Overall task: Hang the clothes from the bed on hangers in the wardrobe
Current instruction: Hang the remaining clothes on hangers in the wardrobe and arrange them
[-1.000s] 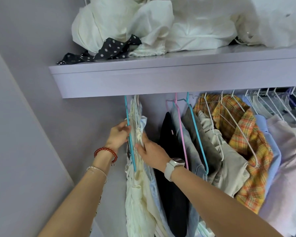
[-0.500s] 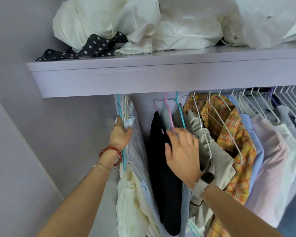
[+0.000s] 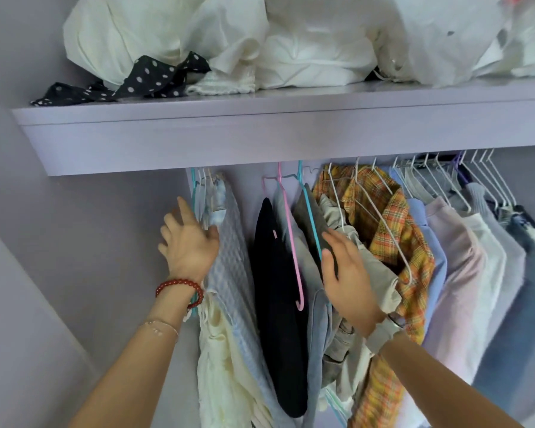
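At centre frame, our left hand (image 3: 188,246), fingers spread, presses the pale-blue waffle garment (image 3: 233,267); its fingertips are hidden. Our right hand (image 3: 346,273) rests flat-fingered on the beige garment (image 3: 374,273); the rail is hidden behind the shelf (image 3: 260,140).

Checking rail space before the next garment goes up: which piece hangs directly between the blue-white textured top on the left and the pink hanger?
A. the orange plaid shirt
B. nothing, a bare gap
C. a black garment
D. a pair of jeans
C: the black garment hangs just right of the textured top and left of the pink hanger.
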A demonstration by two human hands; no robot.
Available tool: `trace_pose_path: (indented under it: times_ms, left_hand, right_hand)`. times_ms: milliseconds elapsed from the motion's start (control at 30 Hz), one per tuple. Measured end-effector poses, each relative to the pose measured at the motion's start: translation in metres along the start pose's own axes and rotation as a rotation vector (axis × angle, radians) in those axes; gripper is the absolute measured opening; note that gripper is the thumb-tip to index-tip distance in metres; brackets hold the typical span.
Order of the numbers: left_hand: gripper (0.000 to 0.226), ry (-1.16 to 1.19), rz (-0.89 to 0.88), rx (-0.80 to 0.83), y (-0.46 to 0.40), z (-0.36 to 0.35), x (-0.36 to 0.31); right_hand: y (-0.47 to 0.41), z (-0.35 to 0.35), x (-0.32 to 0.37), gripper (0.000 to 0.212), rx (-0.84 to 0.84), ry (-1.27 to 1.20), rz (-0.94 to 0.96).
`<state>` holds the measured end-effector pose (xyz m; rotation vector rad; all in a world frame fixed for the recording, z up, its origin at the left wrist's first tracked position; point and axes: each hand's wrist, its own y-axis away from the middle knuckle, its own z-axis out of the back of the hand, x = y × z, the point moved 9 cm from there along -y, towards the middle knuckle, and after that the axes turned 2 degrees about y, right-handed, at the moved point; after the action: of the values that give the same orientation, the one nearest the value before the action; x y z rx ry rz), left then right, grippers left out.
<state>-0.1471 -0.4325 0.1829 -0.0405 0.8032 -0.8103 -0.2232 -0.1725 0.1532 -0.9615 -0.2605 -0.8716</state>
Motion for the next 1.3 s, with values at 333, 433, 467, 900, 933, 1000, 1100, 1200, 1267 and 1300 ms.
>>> trace_pose_path:
  times_ms: [333,433,467,900,933,1000,1100,1200,1267,1300]
  left_hand:
    - [0.066,0.521,-0.153,0.409,0.066,-0.113,-0.095]
    - [0.056,0.514,-0.127,0.341,0.074,-0.125,-0.096]
    - [0.055,0.51,-0.116,0.318,0.076,-0.125,-0.095]
    - [0.055,0.558,-0.103,0.282,0.064,-0.112,-0.079]
    - [0.054,0.56,-0.089,0.276,0.064,-0.111,-0.079]
    - [0.051,0.549,-0.078,0.267,0.069,-0.107,-0.085]
    - [0.047,0.482,-0.064,0.185,0.08,-0.102,-0.093]
    - [0.049,0.372,-0.08,-0.004,0.084,-0.08,-0.104]
    - [0.046,0.377,-0.174,-0.083,0.084,-0.066,-0.131]
    - [0.043,0.396,-0.235,-0.099,0.085,-0.061,-0.148]
  right_hand:
    - [-0.013,0.051,-0.09,0.04,0.041,0.218,-0.318]
    - [-0.017,0.047,-0.094,0.035,0.118,0.206,-0.33]
    - [-0.019,0.046,-0.094,0.034,0.121,0.206,-0.31]
    - [-0.019,-0.032,-0.01,0.041,0.397,-0.037,0.063]
    - [-0.019,-0.029,-0.011,0.042,0.382,-0.01,0.063]
    - [-0.019,-0.023,-0.016,0.047,0.338,0.029,0.062]
    - [-0.016,-0.02,-0.023,0.067,0.328,0.063,0.124]
    - [-0.008,-0.002,-0.036,0.063,0.31,0.018,0.153]
    - [-0.007,0.035,-0.043,0.048,0.147,-0.013,0.198]
    - [-0.009,0.055,-0.05,0.042,0.056,-0.017,0.195]
